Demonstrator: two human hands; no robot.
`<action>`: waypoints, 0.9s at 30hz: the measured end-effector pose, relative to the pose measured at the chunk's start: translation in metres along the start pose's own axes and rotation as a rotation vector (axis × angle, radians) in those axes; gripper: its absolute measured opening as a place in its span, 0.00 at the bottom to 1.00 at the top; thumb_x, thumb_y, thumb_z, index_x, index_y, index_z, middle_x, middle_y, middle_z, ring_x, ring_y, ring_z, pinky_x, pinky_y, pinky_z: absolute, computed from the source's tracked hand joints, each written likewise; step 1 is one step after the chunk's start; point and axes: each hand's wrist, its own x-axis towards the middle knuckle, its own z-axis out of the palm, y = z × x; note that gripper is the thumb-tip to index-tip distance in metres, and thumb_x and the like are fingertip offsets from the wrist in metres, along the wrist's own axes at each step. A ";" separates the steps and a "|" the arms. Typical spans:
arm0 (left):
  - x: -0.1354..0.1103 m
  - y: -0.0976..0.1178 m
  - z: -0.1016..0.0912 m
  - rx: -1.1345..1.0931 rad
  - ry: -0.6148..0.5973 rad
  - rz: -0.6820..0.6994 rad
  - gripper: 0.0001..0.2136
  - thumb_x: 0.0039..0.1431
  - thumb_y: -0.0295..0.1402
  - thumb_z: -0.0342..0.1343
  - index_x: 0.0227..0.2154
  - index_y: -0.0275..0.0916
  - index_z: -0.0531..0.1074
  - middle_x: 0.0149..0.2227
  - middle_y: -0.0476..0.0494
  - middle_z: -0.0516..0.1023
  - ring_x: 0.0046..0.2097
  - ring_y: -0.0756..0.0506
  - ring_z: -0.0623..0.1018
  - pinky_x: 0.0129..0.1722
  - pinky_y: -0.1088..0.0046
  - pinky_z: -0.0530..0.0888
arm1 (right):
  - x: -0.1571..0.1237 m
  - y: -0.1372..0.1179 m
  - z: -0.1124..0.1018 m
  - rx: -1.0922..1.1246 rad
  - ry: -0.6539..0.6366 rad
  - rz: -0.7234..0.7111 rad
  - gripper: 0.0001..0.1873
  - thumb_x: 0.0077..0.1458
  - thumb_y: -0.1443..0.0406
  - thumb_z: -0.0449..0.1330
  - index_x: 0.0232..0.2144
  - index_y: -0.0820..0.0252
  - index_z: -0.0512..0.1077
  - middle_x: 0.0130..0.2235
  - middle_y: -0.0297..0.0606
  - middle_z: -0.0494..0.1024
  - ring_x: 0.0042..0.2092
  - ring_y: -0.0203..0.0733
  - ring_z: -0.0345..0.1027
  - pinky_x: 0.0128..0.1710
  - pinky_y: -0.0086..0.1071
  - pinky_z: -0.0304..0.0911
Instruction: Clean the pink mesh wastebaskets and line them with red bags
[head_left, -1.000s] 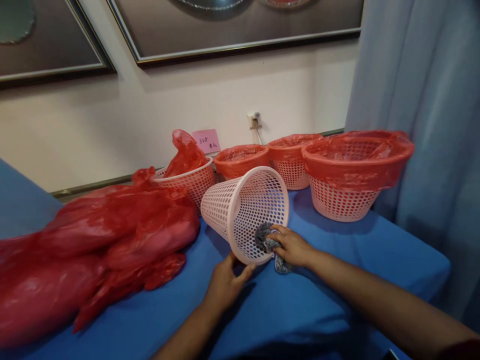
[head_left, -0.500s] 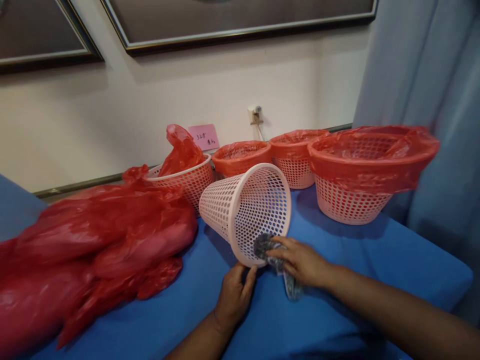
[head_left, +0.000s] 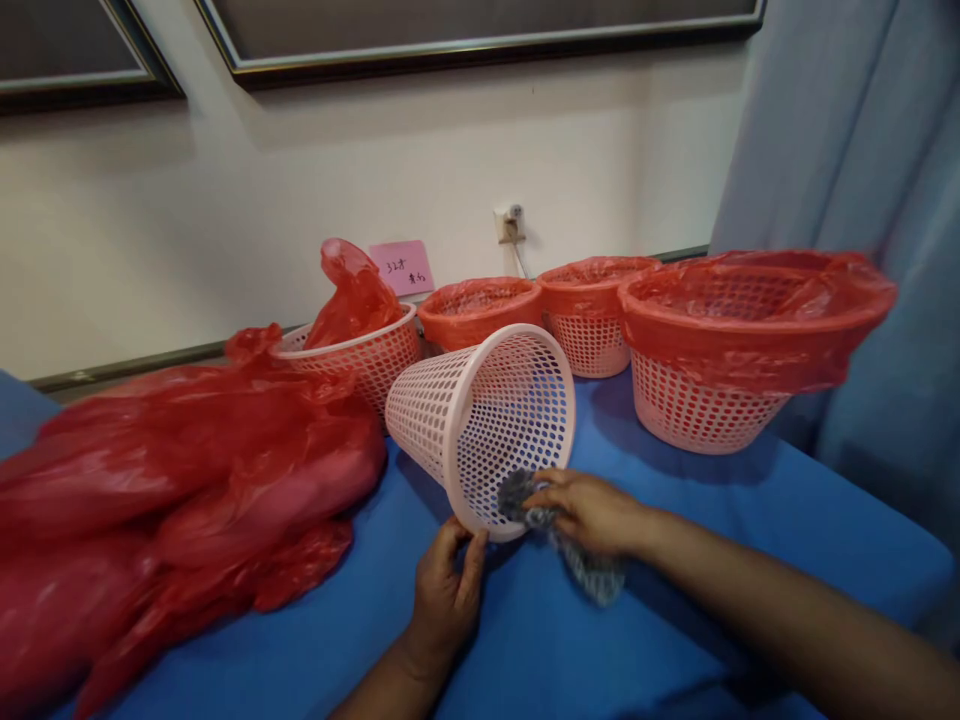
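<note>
A pale pink perforated wastebasket [head_left: 429, 405] lies tilted on its side on the blue-covered table, its open mouth facing me. My left hand [head_left: 448, 590] grips the lower left of its rim, thumb on the near side. In my right hand [head_left: 589, 508] is a grey patterned cloth [head_left: 596, 572], bunched between closed fingers. One end of the cloth presses against the inside of the basket near the lower rim; the other end dangles below my palm, blurred.
Red plastic bags [head_left: 195, 480] are heaped on the left. Behind stand a basket with a red bag [head_left: 375, 365] and several baskets lined with red bags, the nearest being a lined basket [head_left: 709, 395] at right. A pink note [head_left: 403, 268] and a wall socket [head_left: 510, 226] show behind.
The wastebasket and my left hand have shifted slightly left in view. My right hand still holds the cloth at the rim, and the cloth's loose end has swung to the right.
</note>
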 end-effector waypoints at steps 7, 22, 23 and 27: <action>-0.002 -0.005 0.000 -0.043 0.044 -0.029 0.10 0.69 0.38 0.55 0.36 0.39 0.77 0.33 0.46 0.84 0.34 0.46 0.83 0.37 0.73 0.81 | 0.020 0.023 -0.004 -0.183 0.134 0.253 0.24 0.63 0.75 0.51 0.54 0.56 0.79 0.66 0.51 0.68 0.58 0.58 0.69 0.55 0.51 0.70; 0.000 -0.007 0.005 0.000 -0.169 -0.167 0.14 0.67 0.43 0.56 0.39 0.39 0.83 0.35 0.44 0.87 0.33 0.43 0.85 0.36 0.71 0.82 | 0.019 0.043 -0.007 -0.169 0.144 0.299 0.26 0.60 0.76 0.53 0.54 0.54 0.79 0.68 0.47 0.66 0.59 0.57 0.68 0.58 0.52 0.67; 0.001 -0.005 0.004 0.002 -0.144 -0.156 0.14 0.67 0.42 0.57 0.39 0.39 0.83 0.35 0.44 0.87 0.34 0.43 0.85 0.36 0.71 0.82 | 0.018 0.043 -0.009 -0.179 0.167 0.336 0.25 0.62 0.76 0.50 0.54 0.56 0.79 0.68 0.50 0.65 0.59 0.60 0.67 0.57 0.55 0.67; 0.003 0.000 0.003 -0.002 -0.104 -0.149 0.14 0.67 0.42 0.56 0.37 0.37 0.82 0.34 0.44 0.87 0.34 0.43 0.85 0.36 0.72 0.81 | 0.008 0.016 -0.002 -0.032 0.086 0.151 0.25 0.61 0.74 0.53 0.55 0.53 0.79 0.65 0.47 0.70 0.58 0.56 0.69 0.58 0.50 0.67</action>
